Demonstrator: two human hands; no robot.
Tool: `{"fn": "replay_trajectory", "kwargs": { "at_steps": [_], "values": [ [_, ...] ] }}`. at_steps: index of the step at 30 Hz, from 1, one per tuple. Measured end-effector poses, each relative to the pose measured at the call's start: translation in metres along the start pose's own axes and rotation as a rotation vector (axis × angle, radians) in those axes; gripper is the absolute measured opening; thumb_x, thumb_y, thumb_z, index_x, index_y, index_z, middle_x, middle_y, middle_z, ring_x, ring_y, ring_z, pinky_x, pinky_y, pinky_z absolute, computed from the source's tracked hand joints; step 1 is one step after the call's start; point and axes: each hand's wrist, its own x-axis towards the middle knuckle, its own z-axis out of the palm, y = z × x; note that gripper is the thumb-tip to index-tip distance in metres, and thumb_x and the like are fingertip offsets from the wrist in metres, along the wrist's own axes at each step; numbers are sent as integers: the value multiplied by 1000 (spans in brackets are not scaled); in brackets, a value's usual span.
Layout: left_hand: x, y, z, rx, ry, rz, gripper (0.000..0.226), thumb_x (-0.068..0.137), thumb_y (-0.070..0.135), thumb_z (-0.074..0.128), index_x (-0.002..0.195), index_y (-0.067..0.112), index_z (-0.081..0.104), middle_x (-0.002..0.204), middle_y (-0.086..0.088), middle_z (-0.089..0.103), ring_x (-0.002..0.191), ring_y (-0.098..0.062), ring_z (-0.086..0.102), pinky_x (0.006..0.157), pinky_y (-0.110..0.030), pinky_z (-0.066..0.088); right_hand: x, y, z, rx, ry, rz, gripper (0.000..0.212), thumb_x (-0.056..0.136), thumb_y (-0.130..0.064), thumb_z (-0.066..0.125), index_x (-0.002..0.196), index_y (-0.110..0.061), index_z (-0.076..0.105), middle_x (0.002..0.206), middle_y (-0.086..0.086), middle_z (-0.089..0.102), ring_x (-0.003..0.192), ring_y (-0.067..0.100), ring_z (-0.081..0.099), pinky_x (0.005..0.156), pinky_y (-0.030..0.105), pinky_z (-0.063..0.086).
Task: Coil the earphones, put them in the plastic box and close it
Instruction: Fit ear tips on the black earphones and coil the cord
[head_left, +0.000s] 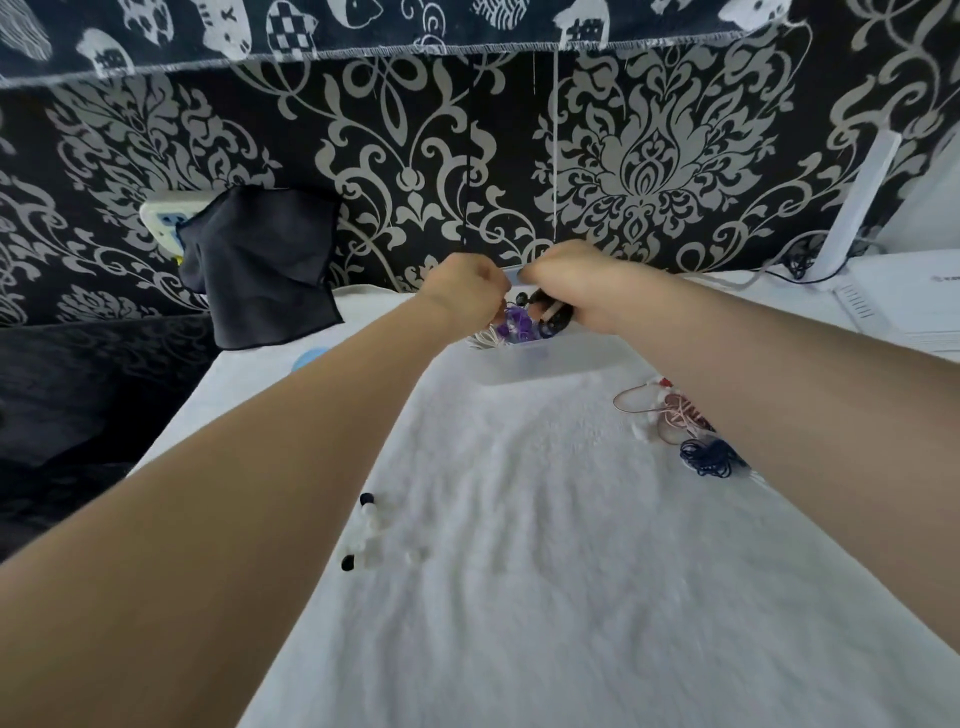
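Translucent plastic box (540, 364) under both curled hands, grips unclear, pink earphones (670, 410) and navy earphones (706, 457) beside right forearm

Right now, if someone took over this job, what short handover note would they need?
Left hand and right hand: both over the box, fingers curled; what each grips is hidden.
Box: open at the far end of the towel, coiled earphones already inside.
Loose: pink earphones and blue earphones by the right forearm, white earphones by the left forearm.
Left: coil those, box them, close the box.
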Motion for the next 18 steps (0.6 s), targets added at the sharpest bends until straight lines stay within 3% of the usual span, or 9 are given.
{"fn": "replay_trajectory", "kwargs": {
  "at_steps": [2, 4, 7, 9, 12, 16, 18],
  "values": [
    [-1, -1, 2, 41, 23, 21, 22, 102, 18, 47, 95, 19, 68, 104, -14, 74, 98, -31, 73, 92, -47, 60, 3, -1, 4, -87, 19, -5, 17, 93, -19, 54, 105, -7, 57, 97, 17, 64, 88, 33, 72, 84, 47, 60],
    [-3, 0, 2, 83, 45, 42, 23, 102, 18, 46, 106, 16, 68, 108, -14, 72, 100, -30, 72, 93, -46, 59, 1, -3, 4, -231, 35, -15, 26, 93, -31, 48, 106, -10, 56, 108, 17, 64, 94, 35, 71, 88, 50, 59],
    [-8, 2, 5, 123, 50, 72, 23, 101, 15, 45, 108, 15, 67, 110, -15, 71, 102, -31, 71, 91, -45, 59, -5, -7, 1, -524, 46, -108, 35, 103, -36, 31, 110, -7, 50, 119, 22, 59, 104, 37, 61, 86, 41, 54],
    [-13, 2, 7, 146, 47, 91, 24, 100, 11, 44, 111, 15, 65, 110, -15, 71, 98, -30, 71, 80, -39, 59, -8, -9, -2, -668, 74, -195, 36, 104, -34, 23, 113, -10, 48, 126, 22, 55, 112, 38, 54, 83, 38, 42],
    [-24, 5, 10, 149, 77, 101, 29, 97, 7, 45, 122, 11, 61, 104, -16, 67, 77, -23, 61, 60, -29, 49, -15, -7, -11, -752, 166, -254, 45, 104, -38, 24, 122, -9, 52, 120, 18, 57, 104, 34, 54, 77, 36, 37],
    [-46, 11, 19, 166, 153, 163, 28, 96, 9, 51, 124, 10, 58, 112, -17, 66, 93, -31, 63, 77, -36, 53, -39, -4, -26, -665, 411, -417, 29, 101, -28, 40, 111, -8, 58, 100, 12, 65, 87, 31, 58, 68, 35, 41],
    [-60, 12, 24, 151, 158, 184, 24, 97, 9, 50, 120, 10, 58, 102, -10, 64, 81, -24, 60, 66, -30, 49, -52, 5, -36, -587, 473, -418, 21, 96, -18, 47, 111, -8, 59, 102, 10, 66, 89, 30, 60, 73, 37, 46]
  ]
}}
